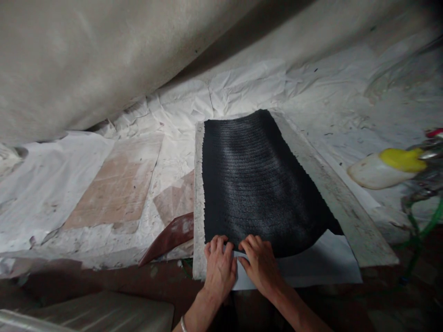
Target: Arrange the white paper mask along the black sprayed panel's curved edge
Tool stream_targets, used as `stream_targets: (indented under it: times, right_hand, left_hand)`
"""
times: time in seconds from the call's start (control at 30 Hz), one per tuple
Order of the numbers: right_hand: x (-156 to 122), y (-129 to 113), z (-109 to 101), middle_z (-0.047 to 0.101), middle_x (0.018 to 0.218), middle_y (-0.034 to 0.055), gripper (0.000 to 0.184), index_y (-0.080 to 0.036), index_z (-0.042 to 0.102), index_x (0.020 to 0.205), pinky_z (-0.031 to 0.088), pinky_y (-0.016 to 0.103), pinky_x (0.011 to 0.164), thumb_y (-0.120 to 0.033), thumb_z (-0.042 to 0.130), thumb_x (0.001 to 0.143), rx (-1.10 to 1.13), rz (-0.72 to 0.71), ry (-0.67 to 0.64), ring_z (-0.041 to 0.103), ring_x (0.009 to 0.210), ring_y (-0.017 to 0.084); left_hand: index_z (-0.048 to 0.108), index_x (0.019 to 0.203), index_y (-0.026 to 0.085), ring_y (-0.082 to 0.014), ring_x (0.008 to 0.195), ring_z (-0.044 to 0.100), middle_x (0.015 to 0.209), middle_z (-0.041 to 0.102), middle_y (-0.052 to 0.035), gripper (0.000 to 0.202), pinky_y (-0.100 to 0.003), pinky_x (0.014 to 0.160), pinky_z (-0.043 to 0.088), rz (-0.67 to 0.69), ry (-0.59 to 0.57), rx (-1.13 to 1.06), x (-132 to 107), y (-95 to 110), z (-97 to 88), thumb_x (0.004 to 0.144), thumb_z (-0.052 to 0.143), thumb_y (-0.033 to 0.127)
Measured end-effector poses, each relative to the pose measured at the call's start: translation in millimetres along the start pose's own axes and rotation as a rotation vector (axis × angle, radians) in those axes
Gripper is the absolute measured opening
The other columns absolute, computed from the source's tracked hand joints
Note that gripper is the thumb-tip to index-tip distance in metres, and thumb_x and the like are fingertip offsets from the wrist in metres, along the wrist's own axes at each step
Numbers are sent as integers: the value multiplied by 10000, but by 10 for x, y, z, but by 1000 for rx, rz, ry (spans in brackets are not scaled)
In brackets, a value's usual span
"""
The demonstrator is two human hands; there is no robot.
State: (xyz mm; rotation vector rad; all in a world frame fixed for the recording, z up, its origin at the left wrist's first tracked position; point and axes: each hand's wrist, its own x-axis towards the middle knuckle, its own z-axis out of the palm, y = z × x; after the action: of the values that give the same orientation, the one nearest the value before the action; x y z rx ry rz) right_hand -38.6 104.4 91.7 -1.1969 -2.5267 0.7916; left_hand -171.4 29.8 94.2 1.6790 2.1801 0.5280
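Note:
A black ribbed sheet [256,180] lies on a pale, paint-stained board [342,203], its near right corner curled up over a white paper sheet [321,267] beneath. My left hand [219,267] rests flat at the sheet's near edge, fingers stretched out onto the black material. Beside it my right hand [261,263] presses on the same edge, fingers bent, tips on the black sheet and thumb on the white paper. Neither hand grips anything that I can make out.
Crumpled white plastic covers the floor [242,92]. A brownish board [117,184] lies left, and a dark red piece [169,237] leans by the board's corner. A white and yellow bottle [384,168] and a green hose [420,240] sit right. A grey wall [86,55] looms at left.

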Motion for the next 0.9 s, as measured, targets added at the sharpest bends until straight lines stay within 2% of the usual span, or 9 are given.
stream_targets:
  times: [0.2,0.43,0.67,0.8,0.9]
  right_hand:
    - [51,-29,-25,555,940,-7,308,-223,575,903,313,392,791,-62,779,738,14,-2,5,479,928,240]
    - [148,-14,-95,576,976,-33,384,-250,584,960,301,382,814,-80,815,705,35,-53,-37,482,967,229]
    - [214,25,-122,570,936,-22,302,-237,612,877,289,379,797,-105,820,701,23,-85,-107,488,956,222]
    - [218,21,-134,566,922,-16,262,-222,603,841,287,375,785,-104,799,713,13,-96,-134,486,944,217]
    - [232,34,-139,561,926,-17,259,-220,596,838,290,376,791,-103,787,707,3,-106,-149,482,955,217]
  left_hand:
    - [549,1021,241,-256,1222,420,1229,567,-37,240,-483,1039,255,4,14,-32,5,14,9,799,560,151]
    - [555,942,236,-236,1025,497,919,609,-2,241,-497,1036,221,-6,40,-46,-4,33,25,762,504,84]
    - [570,1086,258,-245,1026,501,964,622,-7,358,-504,1027,220,-14,51,-16,26,21,57,765,533,103]
    - [619,955,277,-247,1004,489,923,595,-6,201,-497,994,254,-7,82,53,3,15,71,797,567,165]
    - [622,914,282,-248,1004,481,961,583,-8,173,-497,971,270,-22,105,85,-15,20,74,791,584,166]
